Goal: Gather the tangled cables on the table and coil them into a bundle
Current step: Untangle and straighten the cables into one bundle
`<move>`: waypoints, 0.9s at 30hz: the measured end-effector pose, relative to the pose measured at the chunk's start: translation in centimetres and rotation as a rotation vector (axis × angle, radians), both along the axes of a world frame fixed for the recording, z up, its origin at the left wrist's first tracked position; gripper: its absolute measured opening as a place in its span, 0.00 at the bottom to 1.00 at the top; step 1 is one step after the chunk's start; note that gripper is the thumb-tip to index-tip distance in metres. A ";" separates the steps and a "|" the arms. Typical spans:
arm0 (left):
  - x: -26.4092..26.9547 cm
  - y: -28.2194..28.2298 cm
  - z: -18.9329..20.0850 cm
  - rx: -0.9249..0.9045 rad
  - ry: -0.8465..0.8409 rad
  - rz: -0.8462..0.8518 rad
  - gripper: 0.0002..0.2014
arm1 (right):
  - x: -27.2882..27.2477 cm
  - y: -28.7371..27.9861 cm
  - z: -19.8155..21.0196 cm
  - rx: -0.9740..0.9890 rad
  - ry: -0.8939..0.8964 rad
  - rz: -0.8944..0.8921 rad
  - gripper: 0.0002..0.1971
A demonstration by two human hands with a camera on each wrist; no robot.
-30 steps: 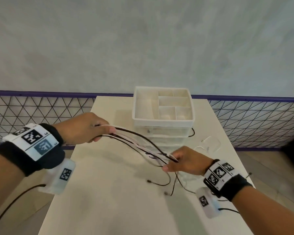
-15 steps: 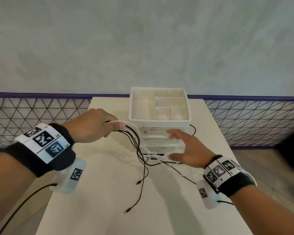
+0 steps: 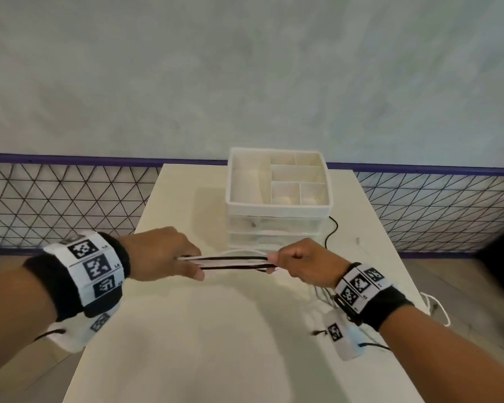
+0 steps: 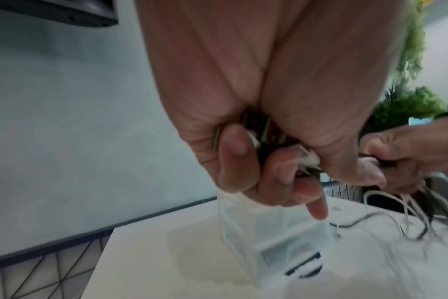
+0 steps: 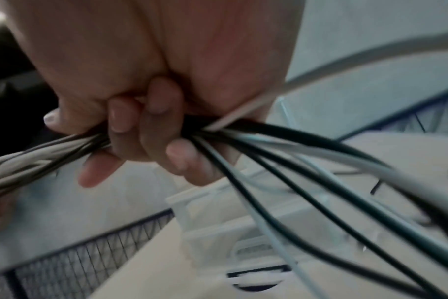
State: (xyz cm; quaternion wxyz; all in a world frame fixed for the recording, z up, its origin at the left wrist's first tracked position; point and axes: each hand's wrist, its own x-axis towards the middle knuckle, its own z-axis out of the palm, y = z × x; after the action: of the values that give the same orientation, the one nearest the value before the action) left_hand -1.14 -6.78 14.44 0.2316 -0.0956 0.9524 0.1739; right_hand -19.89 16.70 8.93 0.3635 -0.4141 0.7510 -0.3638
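Black and white cables (image 3: pixel 230 261) now run taut and nearly level between the two hands at the centre of the head view; half a second ago they hung slack from the left hand alone while the right hand was open and reaching. The left hand (image 3: pixel 160 254) has its fingers (image 4: pixel 281 172) curled tight round one end of the strands, and the right hand (image 3: pixel 303 264) has closed its fingers (image 5: pixel 151 137) round the other, so both are gripping the same bunch. Past the right hand the loose tails (image 5: pixel 320 182) fan out down and to the right, some trailing onto the desk (image 3: pixel 216 344) near the right wrist. I judge the gathering mostly done, with one length drawn straight and the coiling of the tails yet to come.

Underneath is a pale cream desk, with a white drawer organiser (image 3: pixel 278 210) standing just behind the hands at mid-frame. Behind it, a purple-edged wire-mesh panel (image 3: pixel 56 199) crosses the frame, with a grey wall (image 3: pixel 245 68) filling the upper half. Green foliage (image 4: pixel 409 105) shows at the right of the left wrist view.
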 end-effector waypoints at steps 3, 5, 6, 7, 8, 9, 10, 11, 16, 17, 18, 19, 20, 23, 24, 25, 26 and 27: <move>-0.1 -0.5 -1.9 -0.086 -0.055 0.008 0.17 | -1.5 1.3 -0.6 0.068 0.150 0.048 0.10; 0.0 -1.2 -2.9 -0.165 -0.091 0.065 0.17 | -2.8 2.5 -1.0 0.124 0.264 0.011 0.10; -0.1 -1.6 -3.4 -0.210 -0.111 0.089 0.18 | -3.4 3.1 -1.1 0.133 0.298 -0.026 0.10; -0.2 -1.9 -4.1 -0.258 -0.124 0.107 0.18 | -3.7 3.6 -1.3 0.127 0.324 -0.065 0.12; -0.5 -2.1 -4.7 -0.306 -0.127 0.121 0.18 | -3.8 3.8 -1.5 0.113 0.346 -0.093 0.14; -0.8 -2.3 -5.4 -0.342 -0.124 0.134 0.19 | -3.6 3.7 -1.5 0.094 0.355 -0.113 0.16; -1.2 -2.4 -6.2 -0.352 -0.119 0.152 0.20 | -3.4 3.5 -1.5 0.075 0.351 -0.127 0.16; -1.4 -2.6 -7.1 -0.326 -0.126 0.174 0.21 | -3.1 3.3 -1.2 0.067 0.337 -0.132 0.17; -1.1 -3.5 -10.2 -0.123 -0.120 0.223 0.19 | -3.6 3.3 0.1 0.069 0.257 -0.108 0.17; -1.0 -3.6 -10.3 -0.094 -0.113 0.212 0.18 | -3.7 3.5 -0.1 0.058 0.233 -0.126 0.17; -1.1 -3.7 -10.3 -0.075 -0.121 0.195 0.17 | -3.8 3.5 -0.2 0.052 0.197 -0.158 0.16; -1.1 -3.8 -10.4 -0.064 -0.144 0.187 0.16 | -3.6 3.4 -0.2 0.045 0.151 -0.188 0.15; -1.2 -3.9 -10.2 -0.083 -0.173 0.195 0.15 | -3.2 3.0 0.0 0.036 0.116 -0.203 0.14; -2.0 -4.2 -9.4 -0.332 -0.095 0.376 0.14 | -1.5 0.9 0.8 -0.023 0.110 -0.187 0.15; -2.3 -4.4 -9.0 -0.410 -0.026 0.484 0.15 | -1.0 -0.1 1.2 -0.068 0.118 -0.189 0.16; -2.7 -4.6 -8.4 -0.446 0.037 0.586 0.19 | -0.5 -1.0 1.5 -0.117 0.111 -0.204 0.16; -2.9 -4.8 -7.9 -0.443 0.089 0.673 0.26 | -0.2 -1.9 1.8 -0.161 0.094 -0.229 0.16; -3.1 -4.9 -7.4 -0.402 0.148 0.746 0.31 | 0.1 -2.8 1.9 -0.196 0.077 -0.252 0.16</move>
State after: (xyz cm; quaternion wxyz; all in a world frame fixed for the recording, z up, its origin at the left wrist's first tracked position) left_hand -4.23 -11.66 7.02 0.0607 -0.4638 0.8816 0.0632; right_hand -19.80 13.93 10.80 0.2438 -0.3639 0.7713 -0.4618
